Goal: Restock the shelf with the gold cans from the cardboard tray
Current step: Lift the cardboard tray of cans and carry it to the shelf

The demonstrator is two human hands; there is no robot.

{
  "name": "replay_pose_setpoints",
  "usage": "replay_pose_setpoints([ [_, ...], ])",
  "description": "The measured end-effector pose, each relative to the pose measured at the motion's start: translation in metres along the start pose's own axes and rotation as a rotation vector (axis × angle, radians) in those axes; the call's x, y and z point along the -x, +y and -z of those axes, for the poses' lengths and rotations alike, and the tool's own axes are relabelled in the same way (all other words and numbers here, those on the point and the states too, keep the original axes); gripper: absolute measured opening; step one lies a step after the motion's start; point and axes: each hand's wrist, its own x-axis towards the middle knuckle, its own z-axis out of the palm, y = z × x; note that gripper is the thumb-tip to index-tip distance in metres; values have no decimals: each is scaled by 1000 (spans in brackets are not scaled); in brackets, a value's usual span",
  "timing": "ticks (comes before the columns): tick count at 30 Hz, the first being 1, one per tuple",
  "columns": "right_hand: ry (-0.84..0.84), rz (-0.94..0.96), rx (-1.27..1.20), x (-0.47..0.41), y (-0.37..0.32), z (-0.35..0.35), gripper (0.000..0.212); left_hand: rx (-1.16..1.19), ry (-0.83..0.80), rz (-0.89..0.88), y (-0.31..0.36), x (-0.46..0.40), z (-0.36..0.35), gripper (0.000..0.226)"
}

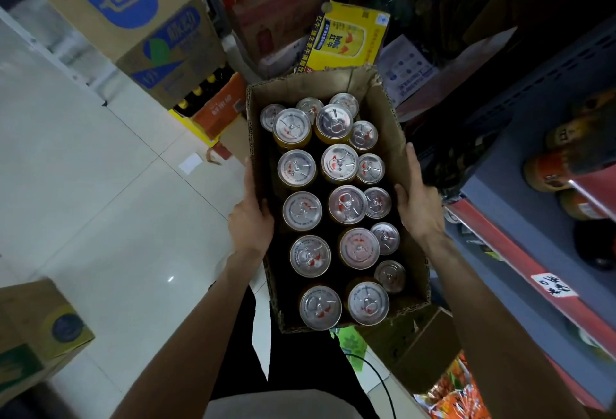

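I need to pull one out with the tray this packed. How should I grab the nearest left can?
Take the nearest left can by its rim from straight above; it stands upright, walled in by the cardboard tray and its neighbours, so only the top is free.

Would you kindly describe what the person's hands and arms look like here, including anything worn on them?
Both arms are bare to the frame's edge: no sleeves show. The left hand and the right hand wear no gloves, and I see no rings, watch or wristband. A small dark mark shows at the edge of the left forearm; it is too small to identify.
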Motion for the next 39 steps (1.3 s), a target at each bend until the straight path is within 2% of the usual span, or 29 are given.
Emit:
replay_pose_setpoints([
  [11, 29, 19, -55, 3, -21, 11, 75, 102, -72, -96, -9, -15, 25, 74],
  [19, -1, 34, -3, 7, -79, 6, 76, 87, -99, -55, -34, -32, 82, 76],
  [27, -8, 222, 62, -14, -199, -47, 78, 117, 7, 3, -108, -66, 192, 83],
  [32, 25, 306, 17, -33, -309, -102, 78, 118, 88, -10, -167, -109, 280, 82],
  [39, -54, 319, -18, -75, -471, -185, 77, 72, 152, 11, -242, -195, 414, 76],
])
